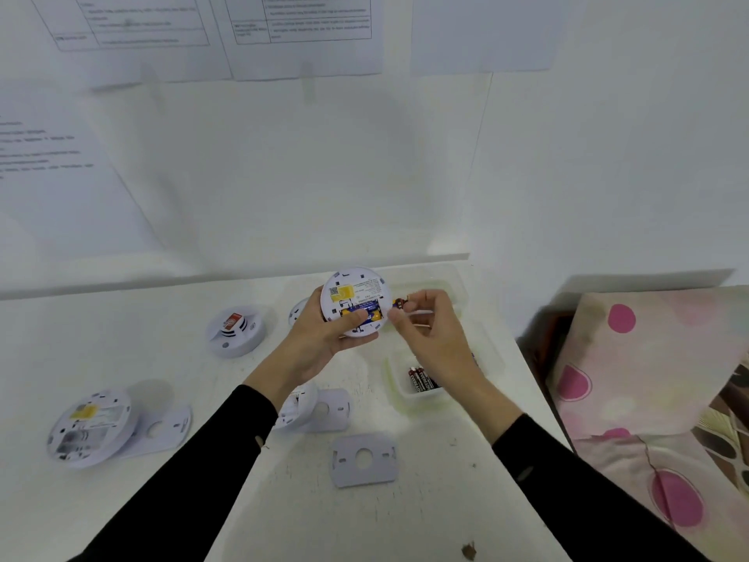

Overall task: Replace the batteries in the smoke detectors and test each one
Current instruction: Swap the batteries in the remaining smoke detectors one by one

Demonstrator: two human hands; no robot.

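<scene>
My left hand (pixel 324 338) grips a round white smoke detector (pixel 354 296) above the table, back side facing me, thumb pressing on a blue and yellow battery (pixel 364 310) in its open compartment. My right hand (pixel 429 326) pinches a second small battery (pixel 399 303) right at the detector's right edge. Another detector (pixel 89 427) lies back-up at the left with an empty compartment. A third detector (pixel 235 328) sits face-up further back. A fourth detector (pixel 298 405) is partly hidden under my left forearm.
A clear plastic tub (pixel 399 389) holding red and black batteries sits under my right wrist; a second tub (pixel 456 285) stands behind my right hand. Loose mounting plates (pixel 362 460) lie on the white table (pixel 364 521). A patterned cushion (pixel 648 379) lies to the right. Papers hang on the wall.
</scene>
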